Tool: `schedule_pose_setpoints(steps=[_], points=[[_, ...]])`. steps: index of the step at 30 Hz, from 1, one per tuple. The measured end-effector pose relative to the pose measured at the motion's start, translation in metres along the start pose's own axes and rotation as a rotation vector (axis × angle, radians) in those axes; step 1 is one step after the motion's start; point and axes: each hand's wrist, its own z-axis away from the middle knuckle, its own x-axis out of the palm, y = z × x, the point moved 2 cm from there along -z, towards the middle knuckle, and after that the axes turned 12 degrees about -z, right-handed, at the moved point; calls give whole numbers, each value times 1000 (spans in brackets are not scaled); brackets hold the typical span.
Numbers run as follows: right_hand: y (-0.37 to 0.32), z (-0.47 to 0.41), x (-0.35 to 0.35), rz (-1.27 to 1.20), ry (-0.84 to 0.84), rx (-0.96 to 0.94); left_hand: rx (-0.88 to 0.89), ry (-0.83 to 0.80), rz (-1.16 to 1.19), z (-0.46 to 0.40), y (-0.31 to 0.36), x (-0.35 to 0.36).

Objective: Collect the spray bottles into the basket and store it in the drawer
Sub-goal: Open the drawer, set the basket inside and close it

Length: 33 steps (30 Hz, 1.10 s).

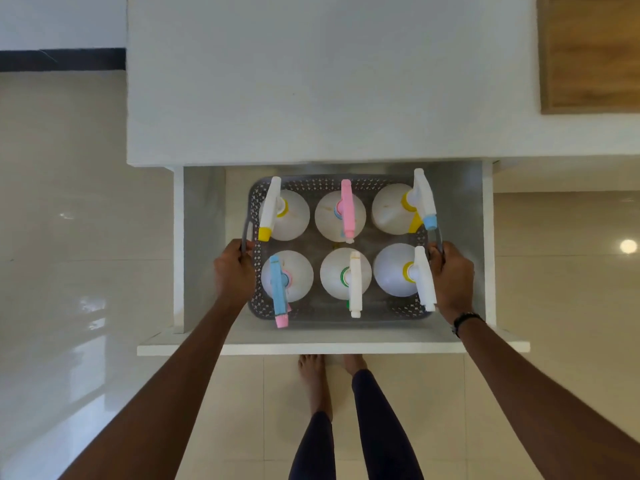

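**Fingers gripping both handles as the basket is going into the drawer**

The fingers (pixel 239 252) of the left hand (pixel 233 271) are curling tightly round the basket's left handle (pixel 245 233), and the right hand (pixel 450 275) is wrapping its own round the right handle (pixel 439 237); neither hand is holding anything else.

Working down from the biggest piece: the white counter (pixel 329 81) is filling the upper view, and beneath its front edge the drawer (pixel 488 254) is standing pulled well out, its front panel lying nearest the person's bare feet on the tiled floor (pixel 69 271).

Inside the drawer, the grey perforated basket (pixel 332 183) is sitting roughly centred between the side walls, with gaps on both sides. Whether its base is already touching the drawer bottom cannot be told from above.

The basket is carrying six white spray bottles (pixel 341 216), upright in two rows of three, with trigger heads in white, pink and blue. None are lying outside it, so collecting looks finished.

The step in hand appears to be lowering the basket into place. The next move probably calls for settling it flat, letting go of both handles, drawing the hands clear of the walls, then pushing the front panel shut. The tall trigger heads would need to pass under the counter edge.
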Motion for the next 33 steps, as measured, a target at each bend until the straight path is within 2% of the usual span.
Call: schedule_pose_setpoints(steps=[13, 23, 33], points=[[40, -28, 63, 19, -1, 14, -70, 19, -27, -48, -29, 48], [49, -50, 84, -6, -41, 41, -51, 35, -7, -72, -26, 61], [50, -60, 90, -30, -69, 76, -1, 24, -81, -82, -23, 65]])
